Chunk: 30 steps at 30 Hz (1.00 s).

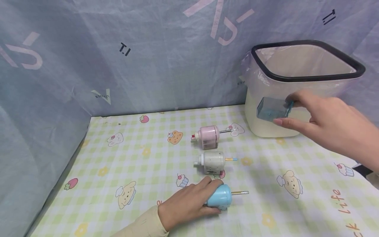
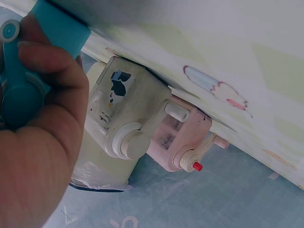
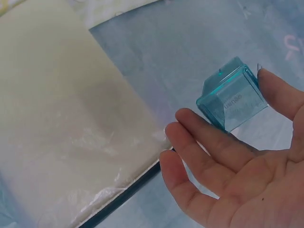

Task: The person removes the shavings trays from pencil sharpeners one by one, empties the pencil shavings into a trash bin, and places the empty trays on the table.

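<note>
My left hand (image 1: 188, 202) grips a blue crank pencil sharpener (image 1: 222, 196) on the table, with a pencil (image 1: 240, 193) sticking out of its right side. In the left wrist view its crank handle (image 2: 19, 90) shows beside my curled fingers. Up at the right, my right hand (image 1: 331, 120) pinches a see-through blue shavings drawer (image 1: 270, 110) between thumb and finger. The drawer is in front of a lined trash bin (image 1: 266, 126), below its rim. In the right wrist view the other fingers (image 3: 204, 164) extend beside the drawer (image 3: 235, 99).
Behind the blue sharpener stand a grey-white sharpener (image 1: 214, 163) and a pink sharpener (image 1: 209, 136), each with a pencil sticking out to the right. A checked tablecloth (image 1: 142, 177) covers the table. Blue-grey fabric (image 1: 165, 65) hangs along the back and left.
</note>
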Motion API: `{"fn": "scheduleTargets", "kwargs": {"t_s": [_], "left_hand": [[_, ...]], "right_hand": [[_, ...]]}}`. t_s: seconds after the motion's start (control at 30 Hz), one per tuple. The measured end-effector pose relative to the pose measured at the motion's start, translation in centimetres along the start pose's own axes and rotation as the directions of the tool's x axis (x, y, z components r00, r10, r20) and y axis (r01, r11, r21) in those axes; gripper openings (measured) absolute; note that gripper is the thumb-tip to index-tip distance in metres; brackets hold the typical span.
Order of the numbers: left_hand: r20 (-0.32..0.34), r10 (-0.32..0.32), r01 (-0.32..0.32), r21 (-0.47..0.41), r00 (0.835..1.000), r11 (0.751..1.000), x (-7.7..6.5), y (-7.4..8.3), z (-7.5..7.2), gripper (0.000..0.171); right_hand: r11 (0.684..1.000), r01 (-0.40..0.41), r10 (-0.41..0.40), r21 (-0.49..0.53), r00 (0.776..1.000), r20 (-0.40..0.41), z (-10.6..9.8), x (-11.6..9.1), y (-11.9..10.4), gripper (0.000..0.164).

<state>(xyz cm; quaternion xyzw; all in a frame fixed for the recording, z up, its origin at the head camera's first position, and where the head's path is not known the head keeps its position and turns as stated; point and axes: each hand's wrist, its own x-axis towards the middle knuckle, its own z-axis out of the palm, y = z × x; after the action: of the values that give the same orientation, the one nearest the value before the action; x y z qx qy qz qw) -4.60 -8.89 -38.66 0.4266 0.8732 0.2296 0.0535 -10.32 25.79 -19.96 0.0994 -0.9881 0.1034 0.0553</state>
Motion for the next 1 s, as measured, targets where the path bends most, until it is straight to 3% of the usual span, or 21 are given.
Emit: {"fn": "scheduleTargets", "kwargs": {"t_s": [0.23, 0.47, 0.6, 0.77, 1.0], "left_hand": [[-0.005, 0.009, -0.009, -0.002, 1.0, 1.0, 0.0, -0.1, 0.1, 0.064], [0.011, -0.006, 0.007, -0.008, 1.0, 1.0, 0.0, 0.0, 0.0, 0.063], [0.003, 0.004, -0.004, -0.017, 1.0, 1.0, 0.0, -0.1, 0.0, 0.064], [0.005, 0.006, -0.006, -0.033, 1.0, 0.999, -0.1, -0.2, 0.0, 0.063], [0.018, -0.009, 0.01, -0.045, 1.0, 0.999, 0.0, -0.1, -0.1, 0.063]], "right_hand": [[0.997, 0.08, -0.079, 0.021, 0.994, -0.072, 1.1, -0.7, -0.2, 0.057], [0.993, 0.082, -0.08, 0.081, 0.996, -0.028, 1.8, -0.6, 0.4, 0.048], [0.989, 0.105, -0.101, 0.106, 0.994, -0.043, 2.3, -0.6, 0.8, 0.044], [0.986, 0.109, -0.105, 0.129, 0.994, -0.037, 3.1, -0.7, 1.3, 0.053], [0.981, 0.07, -0.078, 0.179, 0.996, 0.037, 4.0, -1.3, 1.2, 0.061]]}}
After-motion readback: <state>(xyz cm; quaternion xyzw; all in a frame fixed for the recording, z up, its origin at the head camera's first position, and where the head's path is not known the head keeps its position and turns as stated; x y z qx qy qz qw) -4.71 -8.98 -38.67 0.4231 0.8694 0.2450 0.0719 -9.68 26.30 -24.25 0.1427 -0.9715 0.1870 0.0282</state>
